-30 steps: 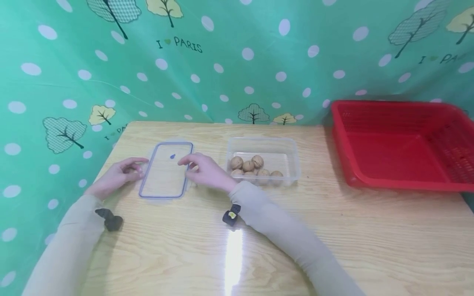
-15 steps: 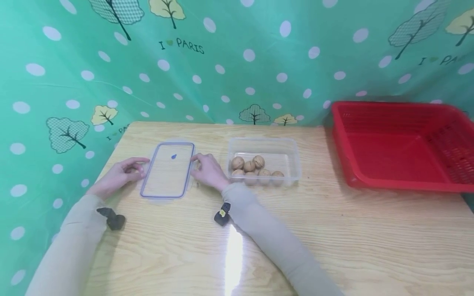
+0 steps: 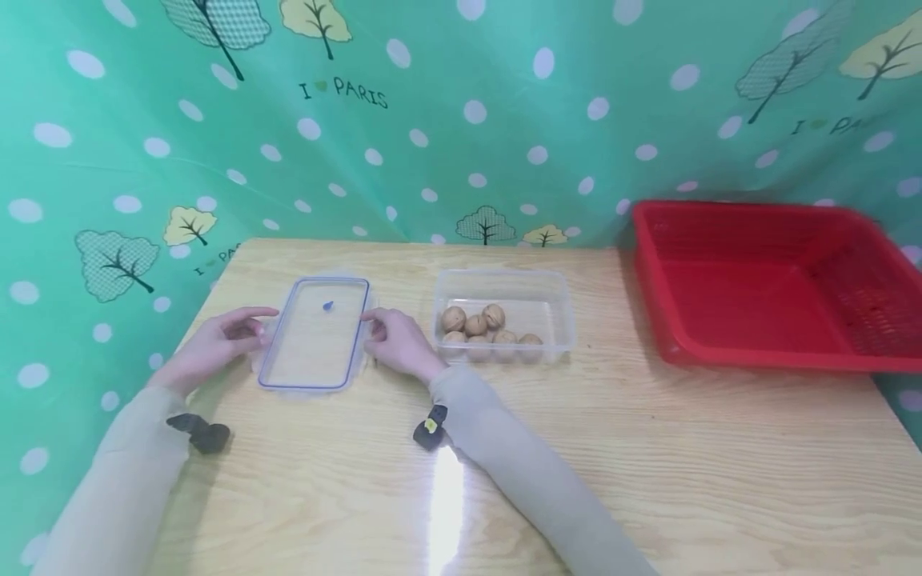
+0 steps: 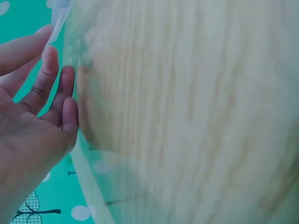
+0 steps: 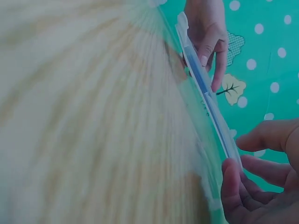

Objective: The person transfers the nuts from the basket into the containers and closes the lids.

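A clear plastic lid [image 3: 313, 340] with a blue seal ring and a small blue tab is held between both hands, at the left of the table in the head view. My left hand [image 3: 219, 346] pinches its left edge. Thumb and curled fingers of my right hand [image 3: 399, 344] grip the right edge. From the right wrist view the lid [image 5: 205, 86] is seen edge-on, apparently just above the tabletop. To the right of my right hand stands a clear plastic container [image 3: 555, 308] holding several walnuts [image 3: 475, 326].
A large red plastic basket [image 3: 677, 340] sits at the right of the wooden table [image 3: 576, 448]. Behind the table hangs a green dotted cloth [image 3: 497, 104], which also runs along the left side. A bright light reflection lies on the table front.
My right hand has moved from over the lid to its right edge and taken hold of it. The lid seems slightly raised. The left hand stays at the left edge.
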